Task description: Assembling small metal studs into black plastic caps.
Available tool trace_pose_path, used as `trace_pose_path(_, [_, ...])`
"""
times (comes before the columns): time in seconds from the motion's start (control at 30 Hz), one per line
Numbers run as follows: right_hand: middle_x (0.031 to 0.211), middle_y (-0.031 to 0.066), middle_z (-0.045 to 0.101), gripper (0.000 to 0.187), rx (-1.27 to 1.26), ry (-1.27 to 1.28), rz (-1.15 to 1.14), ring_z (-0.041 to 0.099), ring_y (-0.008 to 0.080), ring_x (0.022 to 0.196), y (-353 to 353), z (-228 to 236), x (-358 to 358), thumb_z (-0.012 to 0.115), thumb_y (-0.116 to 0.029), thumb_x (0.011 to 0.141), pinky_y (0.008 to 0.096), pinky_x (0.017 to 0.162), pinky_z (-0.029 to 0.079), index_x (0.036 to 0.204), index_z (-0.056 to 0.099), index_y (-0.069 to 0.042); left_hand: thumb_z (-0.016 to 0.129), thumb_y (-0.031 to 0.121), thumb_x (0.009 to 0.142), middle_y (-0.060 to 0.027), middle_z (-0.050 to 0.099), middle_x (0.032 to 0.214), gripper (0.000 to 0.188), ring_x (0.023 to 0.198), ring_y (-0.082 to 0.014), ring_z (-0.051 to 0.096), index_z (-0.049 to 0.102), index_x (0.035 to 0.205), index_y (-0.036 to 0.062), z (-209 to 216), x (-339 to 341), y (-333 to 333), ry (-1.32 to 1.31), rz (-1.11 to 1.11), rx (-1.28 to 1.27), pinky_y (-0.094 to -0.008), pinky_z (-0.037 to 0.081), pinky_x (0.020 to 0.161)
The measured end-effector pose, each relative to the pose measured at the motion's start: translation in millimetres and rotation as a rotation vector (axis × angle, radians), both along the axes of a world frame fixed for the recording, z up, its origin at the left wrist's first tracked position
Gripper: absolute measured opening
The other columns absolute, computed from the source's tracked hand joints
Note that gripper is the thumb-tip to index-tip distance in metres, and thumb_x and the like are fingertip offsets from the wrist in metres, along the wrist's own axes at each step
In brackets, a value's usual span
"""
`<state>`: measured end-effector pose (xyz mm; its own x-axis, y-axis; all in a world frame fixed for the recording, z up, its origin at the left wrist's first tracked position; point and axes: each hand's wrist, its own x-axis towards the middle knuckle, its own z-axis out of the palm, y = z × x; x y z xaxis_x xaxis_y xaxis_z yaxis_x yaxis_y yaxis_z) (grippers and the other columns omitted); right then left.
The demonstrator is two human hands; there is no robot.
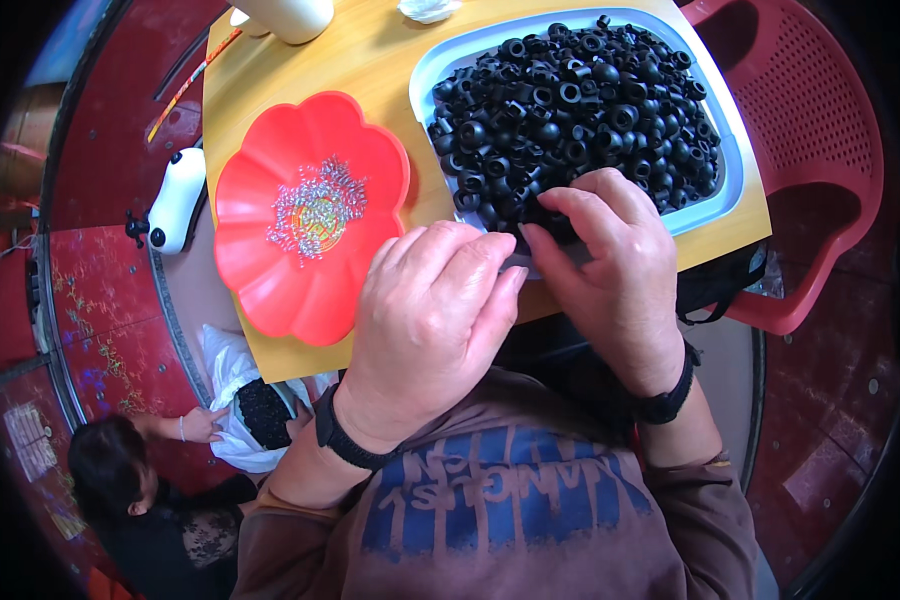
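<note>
Over the near edge of a white tray [738,165], my two hands are close together. The thumb and fingers of my left hand [420,315] are pinched, and whatever small thing is between the tips is mostly hidden. My right hand [620,275] curls its thumb and forefinger around a small black plastic part, hard to make out against the dark pile behind. Many small round, hollow black plastic parts [580,110] fill the tray. Left of my hands, a red flower-shaped bowl [245,205] holds tiny clear, shiny pieces [320,205].
The wooden table [310,70] also bears a cream cup [295,15] and a crumpled white item [430,8]. A red plastic chair [820,130] stands right. At lower left another person [185,530] handles a white bag [235,365] of black parts, near a white device [178,200].
</note>
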<state>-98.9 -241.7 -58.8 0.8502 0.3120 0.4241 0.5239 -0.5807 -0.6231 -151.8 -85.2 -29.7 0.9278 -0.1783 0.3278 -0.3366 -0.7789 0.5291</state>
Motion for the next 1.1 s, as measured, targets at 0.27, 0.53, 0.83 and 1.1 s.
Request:
trace_pose_path(0.27, [0.075, 0.0073, 0.055, 0.020, 0.101, 0.036, 0.036, 0.056, 0.0248, 0.067, 0, 1, 1, 0.072, -0.002, 0.062, 0.0338, 0.059, 0.046, 0.078, 0.060, -0.004, 0.066, -0.001, 0.073, -0.0112, 0.059, 0.082, 0.020, 0.075, -0.0235, 0.058, 0.061, 0.093, -0.0004, 0, -6, 6, 0.056, 0.011, -0.042, -0.0303, 0.046, 0.068])
trace_pose_path(0.53, [0.083, 0.0081, 0.060, 0.026, 0.680, 0.302, 0.431, 0.057, 0.0130, 0.071, -14, 17, -6, 0.075, 0.001, 0.068, 0.0248, 0.060, 0.047, 0.088, 0.058, 0.000, 0.065, 0.001, 0.080, -0.0077, 0.059, 0.082, 0.021, 0.070, -0.0145, 0.058, 0.062, 0.100, 0.0001, 23, -12, 2, 0.232, 0.033, -0.668, -0.0238, 0.046, 0.061])
trace_pose_path(0.83, [0.089, 0.0091, 0.059, 0.025, 1.057, 0.688, 0.551, 0.057, 0.0128, 0.079, -13, 26, -29, 0.072, 0.006, 0.071, 0.0240, 0.071, 0.046, 0.092, 0.058, 0.001, 0.066, -0.002, 0.077, -0.0090, 0.062, 0.086, 0.024, 0.074, -0.0168, 0.060, 0.062, 0.101, -0.0004, 33, -19, 6, 0.186, -0.171, -0.586, -0.0250, 0.048, 0.063])
trace_pose_path(1.1, [0.091, 0.0080, 0.060, 0.026, 1.098, 0.737, 0.579, 0.058, 0.0123, 0.081, -12, 23, -37, 0.070, 0.006, 0.074, 0.0246, 0.074, 0.048, 0.097, 0.058, 0.002, 0.067, -0.004, 0.075, -0.0080, 0.063, 0.086, 0.030, 0.072, -0.0155, 0.060, 0.061, 0.104, 0.0001, 33, -29, 6, 0.151, -0.162, -0.544, -0.0239, 0.048, 0.062])
